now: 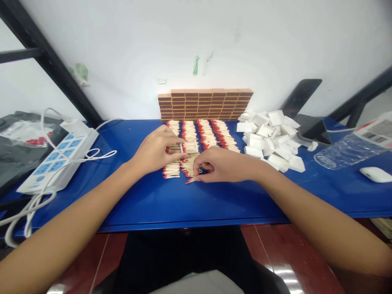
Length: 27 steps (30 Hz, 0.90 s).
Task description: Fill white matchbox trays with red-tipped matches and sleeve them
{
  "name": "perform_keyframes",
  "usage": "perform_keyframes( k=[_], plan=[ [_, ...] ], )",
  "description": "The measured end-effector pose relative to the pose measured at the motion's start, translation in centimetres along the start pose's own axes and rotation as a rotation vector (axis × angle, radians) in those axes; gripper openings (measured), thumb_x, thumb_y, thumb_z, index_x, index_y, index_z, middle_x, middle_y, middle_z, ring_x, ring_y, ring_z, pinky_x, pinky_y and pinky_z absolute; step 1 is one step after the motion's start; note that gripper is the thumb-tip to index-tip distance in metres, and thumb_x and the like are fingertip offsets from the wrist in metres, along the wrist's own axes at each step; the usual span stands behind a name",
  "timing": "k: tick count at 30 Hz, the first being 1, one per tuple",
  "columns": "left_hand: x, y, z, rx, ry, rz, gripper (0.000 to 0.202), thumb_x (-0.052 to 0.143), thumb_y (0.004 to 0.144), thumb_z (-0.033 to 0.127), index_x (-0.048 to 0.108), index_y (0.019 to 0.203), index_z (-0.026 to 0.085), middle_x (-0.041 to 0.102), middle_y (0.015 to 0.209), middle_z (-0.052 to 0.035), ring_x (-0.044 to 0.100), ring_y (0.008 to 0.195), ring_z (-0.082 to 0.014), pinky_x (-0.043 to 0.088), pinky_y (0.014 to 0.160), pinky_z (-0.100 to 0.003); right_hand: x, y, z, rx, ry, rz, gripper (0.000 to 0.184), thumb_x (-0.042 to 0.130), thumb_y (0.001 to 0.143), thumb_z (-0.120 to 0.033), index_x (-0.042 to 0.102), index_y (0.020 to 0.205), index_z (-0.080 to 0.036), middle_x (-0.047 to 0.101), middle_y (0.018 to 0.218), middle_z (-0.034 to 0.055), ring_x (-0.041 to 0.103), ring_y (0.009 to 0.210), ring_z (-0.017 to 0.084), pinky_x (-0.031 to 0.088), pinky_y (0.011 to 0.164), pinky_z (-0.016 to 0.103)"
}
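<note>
- One long white power strip point(63, 152) with blue sockets sits at the left of the blue worktop point(147, 209).
- Next comes the left hand point(150, 149). It is curled, and it holds a small white tray point(181, 147) by its sides, over the second row of matches point(206, 132). Some sticks show between the sides, but I can't tell how full it is.
- Four rows of red-tipped matches lie in the middle, with a stack of brown boxes point(205, 102) behind them.
- Just right of the tray, the right hand point(222, 164) makes a tight pinch on a few matches, red tips to the left.
- I think the step now is picking up a little bunch. The next move seems to call for a soft pinch, tips kept lined up, and a still left hand.
- More white trays point(277, 118) lie in a messy pile farther right. Past them are a dark phone point(301, 96), a clear bottle point(346, 150) and a white case point(376, 174).
</note>
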<state>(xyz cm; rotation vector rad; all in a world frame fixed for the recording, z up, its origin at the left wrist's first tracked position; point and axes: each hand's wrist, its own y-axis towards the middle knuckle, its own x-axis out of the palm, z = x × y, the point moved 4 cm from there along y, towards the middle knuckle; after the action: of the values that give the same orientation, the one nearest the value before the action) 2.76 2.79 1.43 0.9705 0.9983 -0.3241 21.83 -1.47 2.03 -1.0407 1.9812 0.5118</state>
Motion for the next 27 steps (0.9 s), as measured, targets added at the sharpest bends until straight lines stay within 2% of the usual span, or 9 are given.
perform_keyframes(
  k=[3, 8, 10, 13, 21, 27],
  plan=[
    [0.1, 0.0, -0.1, 0.010, 0.000, -0.004, 0.040, 0.079, 0.086, 0.049, 0.079, 0.111, 0.018, 0.078, 0.094, -0.0084, 0.062, 0.096, -0.0258, 0.052, 0.084, -0.038, -0.4, -0.2, 0.4, 0.021, -0.006, 0.063, 0.008, 0.069, 0.088, -0.021, 0.076, 0.087, -0.019, 0.058, 0.068, -0.0046, 0.046, 0.058, 0.009, 0.032, 0.060, 0.027],
    [0.0, 0.0, 0.2, 0.021, -0.025, 0.003, 0.045, 0.080, 0.085, 0.052, 0.079, 0.113, 0.017, 0.077, 0.090, -0.0077, 0.061, 0.092, -0.0243, 0.052, 0.081, -0.037, -1.7, -0.2, 1.5, 0.089, -0.034, 0.315, 0.015, 0.071, 0.090, -0.034, 0.074, 0.087, -0.019, 0.040, 0.056, -0.0085, 0.036, 0.053, 0.009, 0.027, 0.058, 0.027],
    [0.0, 0.1, 0.5, 0.032, -0.044, 0.007, 0.046, 0.079, 0.085, 0.054, 0.079, 0.112, 0.017, 0.076, 0.086, -0.0068, 0.061, 0.088, -0.0231, 0.052, 0.079, -0.036, -2.1, -0.1, 1.8, 0.112, -0.056, 0.417, 0.015, 0.072, 0.089, -0.033, 0.073, 0.083, -0.019, 0.036, 0.054, -0.0092, 0.034, 0.052, 0.009, 0.027, 0.058, 0.027],
    [-0.2, 0.1, 0.9, 0.069, -0.078, 0.018, 0.046, 0.079, 0.085, 0.054, 0.079, 0.112, 0.018, 0.076, 0.087, -0.0067, 0.061, 0.087, -0.0218, 0.053, 0.078, -0.035, -2.3, -0.1, 2.1, 0.133, -0.093, 0.526, 0.012, 0.071, 0.089, -0.029, 0.072, 0.081, -0.019, 0.036, 0.054, -0.0088, 0.034, 0.052, 0.009, 0.027, 0.058, 0.027],
    [-0.1, 0.0, 1.1, 0.074, -0.125, 0.003, 0.045, 0.078, 0.086, 0.053, 0.079, 0.115, 0.019, 0.078, 0.094, -0.0088, 0.062, 0.091, -0.0224, 0.054, 0.078, -0.035, -1.7, 0.3, 2.4, 0.121, -0.134, 0.523, 0.013, 0.069, 0.091, -0.029, 0.073, 0.083, -0.019, 0.040, 0.055, -0.0079, 0.038, 0.053, 0.009, 0.028, 0.061, 0.027],
    [-0.3, 0.1, 1.1, 0.041, -0.136, 0.008, 0.046, 0.077, 0.086, 0.057, 0.079, 0.114, 0.020, 0.077, 0.091, -0.0080, 0.062, 0.090, -0.0224, 0.053, 0.079, -0.036, -1.9, 0.1, 2.2, 0.117, -0.118, 0.534, 0.017, 0.067, 0.094, -0.033, 0.072, 0.086, -0.019, 0.039, 0.056, -0.0074, 0.037, 0.054, 0.010, 0.027, 0.060, 0.028]
  ],
)
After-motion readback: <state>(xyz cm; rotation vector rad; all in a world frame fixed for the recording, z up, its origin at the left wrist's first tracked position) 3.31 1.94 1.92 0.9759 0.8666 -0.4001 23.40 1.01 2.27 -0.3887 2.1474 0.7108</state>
